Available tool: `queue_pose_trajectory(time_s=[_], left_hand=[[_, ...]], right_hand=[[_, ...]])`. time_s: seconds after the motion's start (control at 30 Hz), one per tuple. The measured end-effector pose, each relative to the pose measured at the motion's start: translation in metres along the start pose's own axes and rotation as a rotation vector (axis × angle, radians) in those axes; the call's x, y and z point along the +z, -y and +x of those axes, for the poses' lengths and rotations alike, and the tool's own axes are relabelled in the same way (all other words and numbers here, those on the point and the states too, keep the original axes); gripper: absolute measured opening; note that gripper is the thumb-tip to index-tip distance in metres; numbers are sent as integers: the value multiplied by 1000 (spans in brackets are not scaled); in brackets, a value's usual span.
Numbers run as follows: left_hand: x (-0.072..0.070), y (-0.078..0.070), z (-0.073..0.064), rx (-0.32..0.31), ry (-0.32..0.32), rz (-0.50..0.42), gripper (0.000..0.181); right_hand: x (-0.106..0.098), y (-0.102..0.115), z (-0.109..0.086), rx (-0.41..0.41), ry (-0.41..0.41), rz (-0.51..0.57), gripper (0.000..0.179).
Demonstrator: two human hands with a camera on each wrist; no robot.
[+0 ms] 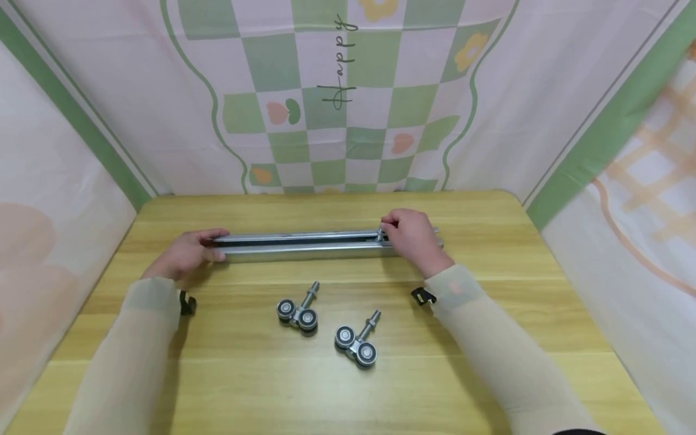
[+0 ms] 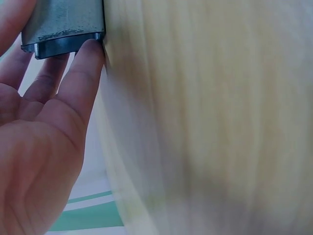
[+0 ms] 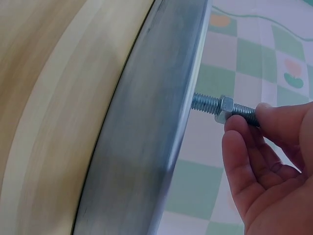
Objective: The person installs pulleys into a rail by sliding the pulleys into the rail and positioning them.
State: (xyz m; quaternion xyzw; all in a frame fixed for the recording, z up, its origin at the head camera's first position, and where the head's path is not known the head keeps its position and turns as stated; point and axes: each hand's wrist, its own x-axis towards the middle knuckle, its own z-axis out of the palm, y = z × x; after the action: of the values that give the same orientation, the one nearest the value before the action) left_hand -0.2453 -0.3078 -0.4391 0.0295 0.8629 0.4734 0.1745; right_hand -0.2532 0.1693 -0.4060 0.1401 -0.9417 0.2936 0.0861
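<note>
Backdrop: one printed cloth (image 1: 364, 106), green and white checks with flowers and lettering, hanging beyond your desk (image 1: 244, 380), which is wood-grained.
Rail: one, metal, slotted; lies lengthwise across the desk's far half (image 1: 304, 252), slot upward, spanning between your hands.
Left hand: one (image 1: 187, 251); grips the rail's left end, your thumb on the near side, fingers on the far side.
Right hand: one (image 1: 413, 238); near the rail's right end, your thumb and fingertips pinching the bolt.
Bolt: one, threaded (image 3: 205, 104), standing out of the slot, fitted with a nut (image 3: 225, 108); whatever it carries inside the rail is hidden from you.
Hazard, binding: a sideways lean in your pinch may jam the bolt against the slot's lips and drag the rail.
Hazard, slewing: your left hold covers only one end; should it slacken, a push on the bolt could swing the rail.
Hazard, run-out: the bolt stands close to the right end; too much travel that way might bring it out, if nothing stops it there.
Loose trolleys: two, wheeled, each with a threaded stud; left trolley (image 1: 296, 315) and right trolley (image 1: 356, 346), apart from each other and on your side of the rail.
Obstructions: your right hand masks part of the rail; a low sweep of your right sleeve (image 1: 489, 350) could knock the right trolley.
</note>
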Motion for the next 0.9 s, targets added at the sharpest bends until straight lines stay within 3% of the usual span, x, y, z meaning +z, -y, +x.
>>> queue_pose_trajectory(time_s=[0.33, 0.9], left_hand=[[-1, -1, 0, -6, 0, 46, 69], [0, -2, -2, -5, 7, 48, 70]], right_hand=[[15, 17, 7, -33, 17, -11, 17], [40, 54, 17, -133, 41, -14, 15]])
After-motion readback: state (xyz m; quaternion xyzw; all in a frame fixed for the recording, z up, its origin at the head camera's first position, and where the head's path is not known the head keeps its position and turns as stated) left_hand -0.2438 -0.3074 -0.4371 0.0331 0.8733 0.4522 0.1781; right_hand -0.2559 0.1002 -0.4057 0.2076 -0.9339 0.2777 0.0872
